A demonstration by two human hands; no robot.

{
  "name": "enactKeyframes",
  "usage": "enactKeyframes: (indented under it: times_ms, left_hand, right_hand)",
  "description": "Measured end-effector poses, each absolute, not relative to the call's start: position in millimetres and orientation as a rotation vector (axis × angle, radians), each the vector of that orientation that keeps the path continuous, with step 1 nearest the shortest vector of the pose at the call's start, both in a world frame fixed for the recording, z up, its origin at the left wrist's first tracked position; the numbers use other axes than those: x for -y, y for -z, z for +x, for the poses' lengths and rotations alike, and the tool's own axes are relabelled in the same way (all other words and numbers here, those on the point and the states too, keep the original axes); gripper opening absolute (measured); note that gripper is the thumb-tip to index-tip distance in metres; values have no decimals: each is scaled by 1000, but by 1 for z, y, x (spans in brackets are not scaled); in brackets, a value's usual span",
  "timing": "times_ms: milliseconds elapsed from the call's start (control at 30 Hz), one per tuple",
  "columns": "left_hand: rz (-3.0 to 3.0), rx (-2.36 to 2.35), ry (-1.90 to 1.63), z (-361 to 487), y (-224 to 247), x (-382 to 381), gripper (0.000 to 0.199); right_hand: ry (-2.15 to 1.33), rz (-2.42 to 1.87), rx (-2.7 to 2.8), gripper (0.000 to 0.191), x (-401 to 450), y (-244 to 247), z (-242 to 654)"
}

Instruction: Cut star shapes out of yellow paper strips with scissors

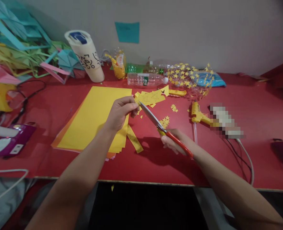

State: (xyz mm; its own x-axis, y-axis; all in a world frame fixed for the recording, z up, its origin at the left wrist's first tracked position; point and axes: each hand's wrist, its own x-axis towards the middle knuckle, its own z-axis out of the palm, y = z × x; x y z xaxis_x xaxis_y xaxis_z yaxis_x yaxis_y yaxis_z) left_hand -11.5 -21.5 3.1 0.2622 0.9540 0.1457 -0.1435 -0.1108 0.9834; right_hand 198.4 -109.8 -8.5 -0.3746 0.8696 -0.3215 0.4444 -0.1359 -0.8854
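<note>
My left hand is closed, thumb and fingers pinching the near end of a yellow paper strip with star outlines drawn on it. In my right hand is a pair of scissors with a red handle; the blade tips point up and left, close to the paper by my left fingers. Whether the blades touch the paper I cannot tell. Under and beside the strip lie yellow scraps. Small cut-out yellow stars sit beyond the scissors, with another little pile farther back. A second yellow strip lies below my left hand.
Yellow sheets are stacked at left. Behind stand a white tumbler and plastic bottles, one covered in stars. A yellow glue gun lies right, a purple power strip left, folded paper shapes far left.
</note>
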Motion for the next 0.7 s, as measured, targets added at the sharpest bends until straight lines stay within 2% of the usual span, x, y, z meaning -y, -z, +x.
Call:
enactKeyframes:
  times_ms: [700]
  left_hand:
    - [1296,-807,-1143,-13,-2,20,12]
  right_hand:
    - [-1544,-1491,1720,48,109,8,198]
